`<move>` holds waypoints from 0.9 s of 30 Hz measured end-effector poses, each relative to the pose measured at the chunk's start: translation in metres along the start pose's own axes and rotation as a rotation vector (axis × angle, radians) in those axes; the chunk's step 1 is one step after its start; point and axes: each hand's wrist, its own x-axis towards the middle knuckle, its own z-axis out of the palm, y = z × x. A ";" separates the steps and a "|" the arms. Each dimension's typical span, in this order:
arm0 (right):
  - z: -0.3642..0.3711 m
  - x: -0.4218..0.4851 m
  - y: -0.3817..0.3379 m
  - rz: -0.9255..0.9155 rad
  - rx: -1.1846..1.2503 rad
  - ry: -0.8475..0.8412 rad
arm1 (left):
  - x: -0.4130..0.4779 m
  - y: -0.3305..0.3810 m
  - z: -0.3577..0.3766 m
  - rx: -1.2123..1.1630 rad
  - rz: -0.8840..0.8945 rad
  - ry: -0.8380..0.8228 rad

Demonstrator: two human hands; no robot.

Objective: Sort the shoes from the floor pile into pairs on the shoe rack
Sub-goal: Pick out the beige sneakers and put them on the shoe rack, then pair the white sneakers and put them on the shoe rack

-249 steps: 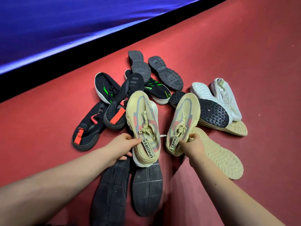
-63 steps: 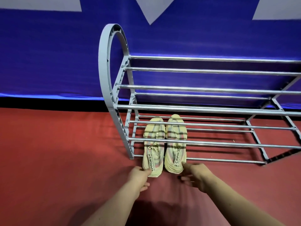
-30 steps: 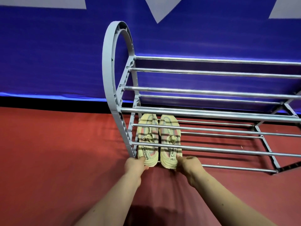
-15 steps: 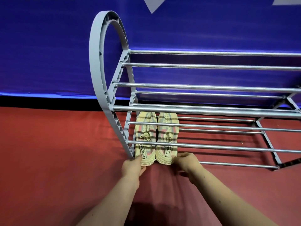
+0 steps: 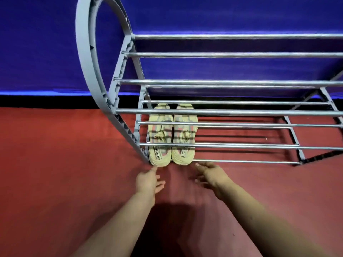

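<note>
Two beige shoes point(image 5: 171, 134) sat side by side, touching, on the lowest tier of the grey rack point(image 5: 96, 75), at its left end, toes toward the blue wall point(image 5: 37, 43), heels at the front rail. Left hand point(image 5: 148, 180) hovered just before the left shoe's heel, grip spread, index tip at or nearly at the heel; contact unclear. Right hand point(image 5: 213, 176) lay near the right heel, apart from it, grip spread, holding nothing. Red floor point(image 5: 55, 173) beneath. Upper tiers bare rods.
</note>
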 end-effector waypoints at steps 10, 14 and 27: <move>-0.069 -0.212 -0.065 0.119 -0.033 0.002 | -0.219 0.036 -0.014 0.617 0.158 -0.056; -0.123 -0.331 -0.116 0.130 -0.022 0.032 | -0.335 0.092 -0.012 0.982 0.386 -0.086; -0.265 -0.652 -0.233 0.050 0.151 0.221 | -0.665 0.247 0.041 1.178 0.621 -0.514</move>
